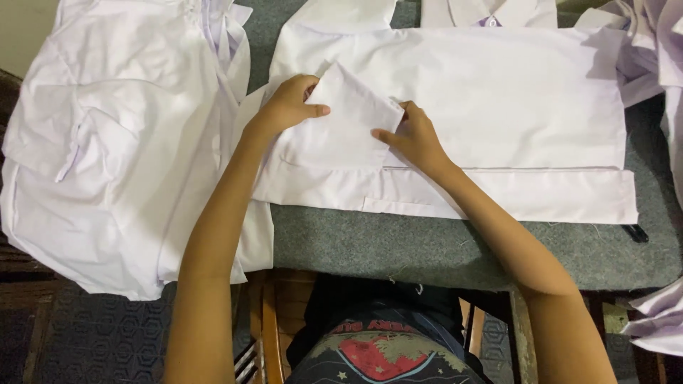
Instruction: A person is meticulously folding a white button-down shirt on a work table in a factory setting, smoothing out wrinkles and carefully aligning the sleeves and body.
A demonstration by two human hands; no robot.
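Dark printed clothing [380,348] of the seated person fills the foreground, below a grey felt-covered table [427,245]. At left, a heap of white garments [121,163] hangs off the edge. Left hand [288,107] lies flat, fingers together, pressing a folded white cloth piece [345,121] — a pointed flap, pale and creased — onto the white shirt [491,107] spread mid-table. Right hand [416,139] pins the flap's lower corner, fingertips down, clamped on nothing. Thin, limp and light, the fabric looks best held at its folded edges — it likely slides easily.
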